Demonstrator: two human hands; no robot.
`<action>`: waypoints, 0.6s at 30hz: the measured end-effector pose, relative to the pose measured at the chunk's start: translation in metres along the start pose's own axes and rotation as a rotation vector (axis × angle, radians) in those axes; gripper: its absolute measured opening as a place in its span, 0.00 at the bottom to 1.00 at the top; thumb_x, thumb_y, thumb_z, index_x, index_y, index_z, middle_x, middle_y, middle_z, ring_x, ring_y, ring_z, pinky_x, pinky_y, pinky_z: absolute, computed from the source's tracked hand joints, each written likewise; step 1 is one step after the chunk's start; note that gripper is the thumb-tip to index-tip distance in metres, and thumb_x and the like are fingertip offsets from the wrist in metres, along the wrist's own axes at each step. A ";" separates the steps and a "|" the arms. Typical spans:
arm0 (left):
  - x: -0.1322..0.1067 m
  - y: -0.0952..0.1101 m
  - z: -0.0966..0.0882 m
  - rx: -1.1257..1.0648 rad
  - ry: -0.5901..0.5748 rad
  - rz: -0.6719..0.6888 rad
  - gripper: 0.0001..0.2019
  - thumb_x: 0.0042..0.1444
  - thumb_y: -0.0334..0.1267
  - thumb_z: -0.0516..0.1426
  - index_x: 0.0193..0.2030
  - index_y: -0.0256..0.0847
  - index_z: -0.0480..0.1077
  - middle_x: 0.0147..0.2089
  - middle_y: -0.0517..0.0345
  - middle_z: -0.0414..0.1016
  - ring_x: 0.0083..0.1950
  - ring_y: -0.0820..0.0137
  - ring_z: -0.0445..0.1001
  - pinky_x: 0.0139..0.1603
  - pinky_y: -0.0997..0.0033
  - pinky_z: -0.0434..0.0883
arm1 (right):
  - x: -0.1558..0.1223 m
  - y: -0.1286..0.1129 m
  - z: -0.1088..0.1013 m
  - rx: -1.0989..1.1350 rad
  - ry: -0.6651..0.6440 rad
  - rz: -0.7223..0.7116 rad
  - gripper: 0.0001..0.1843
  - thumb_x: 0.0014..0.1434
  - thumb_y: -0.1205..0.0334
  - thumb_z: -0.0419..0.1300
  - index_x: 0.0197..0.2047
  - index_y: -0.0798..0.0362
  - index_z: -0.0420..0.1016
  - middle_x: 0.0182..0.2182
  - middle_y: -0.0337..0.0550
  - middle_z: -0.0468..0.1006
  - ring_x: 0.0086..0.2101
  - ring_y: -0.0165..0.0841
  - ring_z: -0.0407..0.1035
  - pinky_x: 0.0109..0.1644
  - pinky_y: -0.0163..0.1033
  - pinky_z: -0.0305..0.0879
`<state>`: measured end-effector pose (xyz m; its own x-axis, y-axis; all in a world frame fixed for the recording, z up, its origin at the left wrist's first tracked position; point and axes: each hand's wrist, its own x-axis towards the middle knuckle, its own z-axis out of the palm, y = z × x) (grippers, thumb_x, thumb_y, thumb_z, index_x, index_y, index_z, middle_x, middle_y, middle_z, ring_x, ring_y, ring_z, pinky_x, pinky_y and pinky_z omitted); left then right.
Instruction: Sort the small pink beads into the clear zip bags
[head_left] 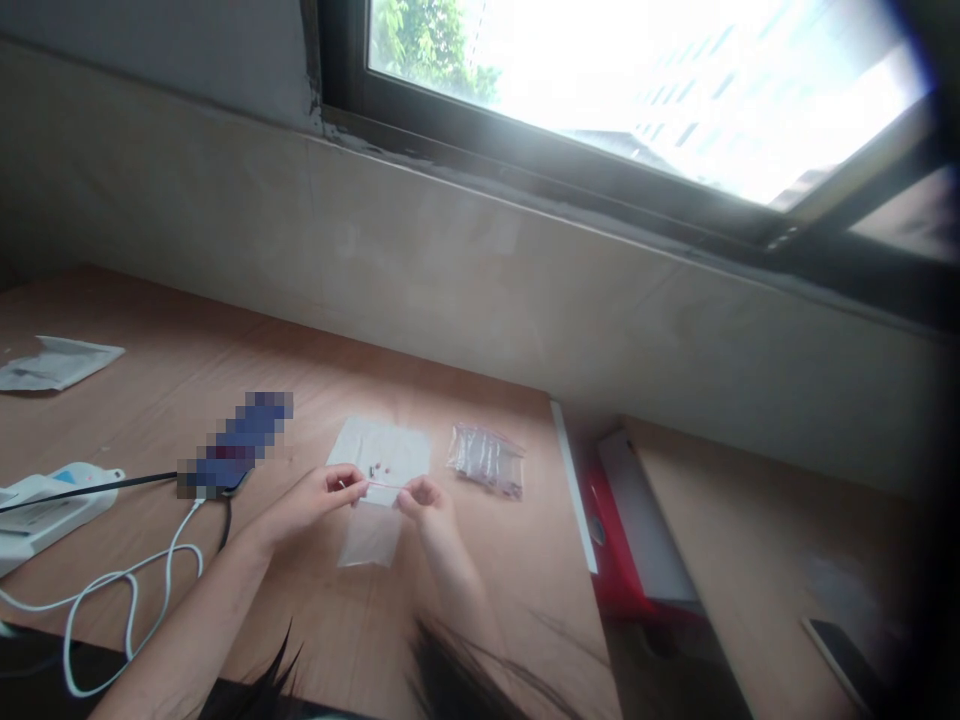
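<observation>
Fingers [354,483] pinch a thin pinkish strip [386,485]; zip bag's [486,460] markings too blurred.

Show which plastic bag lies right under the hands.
The flat clear bag just below the left hand and right hand, at the near edge of the white paper sheet. It looks empty, unlike the filled zip bag right of the sheet.

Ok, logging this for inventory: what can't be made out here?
Head view:
Thin item between the left hand and right hand: too small, fingers partly cover it.
Tiny bits on the white sheet: too small to identify.
Zip bag contents: blurred by plastic glare.
Device: pixelated over.
Table's near edge: hidden by hair strands.
</observation>
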<state>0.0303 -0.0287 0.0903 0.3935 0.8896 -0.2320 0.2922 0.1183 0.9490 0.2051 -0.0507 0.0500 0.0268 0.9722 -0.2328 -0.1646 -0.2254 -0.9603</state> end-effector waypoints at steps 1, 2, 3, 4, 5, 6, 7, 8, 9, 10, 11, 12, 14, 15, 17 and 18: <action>0.001 0.002 0.000 0.025 0.010 0.005 0.13 0.48 0.45 0.52 0.25 0.37 0.67 0.25 0.62 0.67 0.30 0.71 0.65 0.31 0.76 0.60 | 0.000 -0.001 0.000 0.008 -0.003 -0.014 0.07 0.41 0.62 0.60 0.20 0.56 0.66 0.19 0.36 0.70 0.23 0.27 0.63 0.30 0.32 0.57; 0.001 0.004 -0.001 0.047 0.020 0.012 0.13 0.48 0.45 0.52 0.25 0.37 0.68 0.26 0.61 0.68 0.31 0.70 0.66 0.32 0.76 0.61 | -0.001 -0.002 0.001 0.015 -0.016 -0.022 0.08 0.42 0.61 0.60 0.21 0.56 0.66 0.20 0.37 0.70 0.24 0.27 0.63 0.31 0.32 0.57; 0.001 0.005 -0.001 0.066 0.031 0.019 0.13 0.48 0.45 0.52 0.26 0.37 0.68 0.26 0.60 0.69 0.32 0.69 0.66 0.33 0.75 0.61 | -0.002 -0.003 0.002 0.023 -0.035 -0.023 0.08 0.44 0.59 0.59 0.22 0.56 0.67 0.21 0.38 0.71 0.25 0.28 0.64 0.32 0.33 0.58; 0.001 0.006 -0.001 0.080 0.041 0.024 0.13 0.48 0.46 0.52 0.26 0.37 0.68 0.27 0.60 0.69 0.33 0.69 0.66 0.34 0.75 0.62 | -0.002 -0.004 0.003 0.031 -0.064 -0.016 0.09 0.45 0.58 0.59 0.24 0.56 0.68 0.23 0.39 0.72 0.26 0.28 0.65 0.33 0.33 0.58; 0.001 0.007 -0.001 0.089 0.046 0.025 0.13 0.48 0.46 0.52 0.26 0.37 0.68 0.28 0.60 0.70 0.33 0.69 0.67 0.35 0.75 0.62 | -0.003 -0.004 0.004 0.043 -0.091 -0.006 0.10 0.45 0.57 0.59 0.25 0.56 0.68 0.24 0.40 0.73 0.27 0.29 0.66 0.35 0.34 0.59; 0.000 0.007 0.000 0.088 0.047 0.023 0.13 0.49 0.46 0.51 0.27 0.37 0.68 0.28 0.60 0.70 0.34 0.69 0.67 0.35 0.75 0.62 | -0.004 -0.004 0.005 0.061 -0.111 0.007 0.10 0.46 0.57 0.58 0.26 0.56 0.68 0.25 0.41 0.74 0.28 0.29 0.66 0.36 0.35 0.59; 0.000 0.006 0.002 0.078 0.043 0.019 0.13 0.49 0.46 0.51 0.27 0.37 0.68 0.28 0.60 0.70 0.33 0.69 0.67 0.35 0.75 0.62 | -0.004 -0.004 0.006 0.082 -0.120 0.017 0.10 0.45 0.57 0.59 0.26 0.56 0.68 0.25 0.41 0.74 0.28 0.30 0.67 0.36 0.35 0.59; -0.001 0.005 0.004 0.060 0.036 0.015 0.14 0.49 0.46 0.50 0.28 0.38 0.68 0.29 0.60 0.70 0.33 0.69 0.67 0.34 0.75 0.62 | -0.005 -0.003 0.007 0.102 -0.115 0.023 0.10 0.45 0.57 0.59 0.25 0.56 0.68 0.24 0.41 0.74 0.28 0.30 0.67 0.36 0.36 0.60; -0.001 0.003 0.006 0.036 0.024 0.011 0.14 0.50 0.47 0.50 0.29 0.38 0.68 0.29 0.60 0.70 0.32 0.70 0.67 0.34 0.75 0.63 | -0.005 -0.002 0.008 0.112 -0.100 0.022 0.10 0.44 0.57 0.59 0.24 0.56 0.67 0.23 0.41 0.74 0.27 0.30 0.67 0.35 0.36 0.60; -0.002 0.000 0.009 0.010 0.009 0.007 0.15 0.50 0.47 0.49 0.30 0.38 0.69 0.29 0.59 0.71 0.32 0.70 0.67 0.33 0.74 0.63 | -0.005 -0.001 0.009 0.115 -0.084 0.018 0.10 0.44 0.57 0.60 0.23 0.56 0.67 0.22 0.40 0.74 0.26 0.29 0.67 0.35 0.35 0.60; -0.002 -0.002 0.012 -0.013 -0.006 0.005 0.15 0.50 0.48 0.49 0.31 0.38 0.69 0.29 0.59 0.71 0.32 0.70 0.67 0.32 0.74 0.63 | -0.005 0.000 0.010 0.109 -0.067 0.014 0.10 0.43 0.58 0.60 0.22 0.55 0.66 0.21 0.39 0.73 0.26 0.29 0.67 0.34 0.35 0.60; -0.002 -0.004 0.015 -0.029 -0.018 0.006 0.16 0.50 0.48 0.49 0.32 0.37 0.69 0.30 0.58 0.71 0.32 0.70 0.67 0.32 0.74 0.63 | -0.005 0.001 0.011 0.096 -0.053 0.010 0.10 0.42 0.58 0.61 0.22 0.55 0.66 0.21 0.38 0.73 0.26 0.29 0.67 0.34 0.35 0.60; -0.001 -0.008 0.020 -0.044 -0.033 0.009 0.15 0.49 0.47 0.50 0.33 0.37 0.69 0.30 0.57 0.71 0.32 0.70 0.67 0.32 0.74 0.63 | -0.007 0.001 0.013 0.065 -0.028 0.004 0.10 0.42 0.58 0.61 0.22 0.55 0.66 0.21 0.37 0.73 0.26 0.29 0.67 0.34 0.35 0.60; 0.000 -0.009 0.021 -0.045 -0.034 0.013 0.15 0.49 0.47 0.50 0.32 0.37 0.69 0.31 0.57 0.71 0.33 0.70 0.67 0.32 0.73 0.63 | -0.007 0.001 0.014 0.053 -0.030 0.000 0.10 0.42 0.58 0.61 0.23 0.55 0.67 0.22 0.38 0.73 0.27 0.30 0.67 0.34 0.35 0.60; 0.000 -0.011 0.022 -0.044 -0.023 0.027 0.14 0.49 0.46 0.50 0.31 0.37 0.69 0.31 0.58 0.71 0.33 0.69 0.67 0.33 0.73 0.63 | -0.009 0.000 0.016 0.050 -0.081 0.002 0.10 0.44 0.56 0.60 0.26 0.55 0.68 0.24 0.39 0.74 0.29 0.30 0.67 0.36 0.36 0.61; 0.000 -0.011 0.022 -0.041 -0.017 0.034 0.14 0.49 0.46 0.51 0.31 0.37 0.69 0.31 0.58 0.71 0.34 0.69 0.67 0.34 0.73 0.63 | -0.009 0.000 0.016 0.053 -0.119 0.006 0.11 0.45 0.56 0.59 0.27 0.56 0.69 0.26 0.39 0.74 0.30 0.30 0.68 0.37 0.36 0.60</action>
<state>0.0460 -0.0399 0.0751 0.4173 0.8859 -0.2027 0.2422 0.1066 0.9644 0.1891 -0.0584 0.0544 -0.0912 0.9722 -0.2154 -0.2164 -0.2305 -0.9487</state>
